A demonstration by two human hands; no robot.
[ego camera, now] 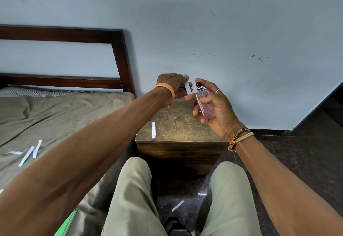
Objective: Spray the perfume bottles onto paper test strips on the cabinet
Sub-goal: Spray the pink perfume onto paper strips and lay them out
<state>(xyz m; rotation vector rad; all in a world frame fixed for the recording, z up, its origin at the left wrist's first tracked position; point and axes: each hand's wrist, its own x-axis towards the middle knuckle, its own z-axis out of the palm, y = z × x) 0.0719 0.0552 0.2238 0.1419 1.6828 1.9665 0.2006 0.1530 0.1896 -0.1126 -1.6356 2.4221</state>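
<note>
Leftmost, spare strips [27,154] lying loose on bed [55,109]. Further right, single strip [153,130] resting near front-left edge of cabinet top [185,129]. Above it, left hand [170,85] pinching held strip [187,87] upright, just beside sprayer. Pink perfume bottle [205,105] sitting upright in right hand [217,105], fingers curling round glass, forefinger arching over black nozzle [198,84]. Risks, as judged: nozzle facing unclear, so mist possibly missing narrow paper or wetting left fingers; light pinch letting strip drop; smooth glass slipping during press.

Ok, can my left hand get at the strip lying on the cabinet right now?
Probably yes: nothing lies between the left hand and the lying strip, though it pinches a second strip.
</note>
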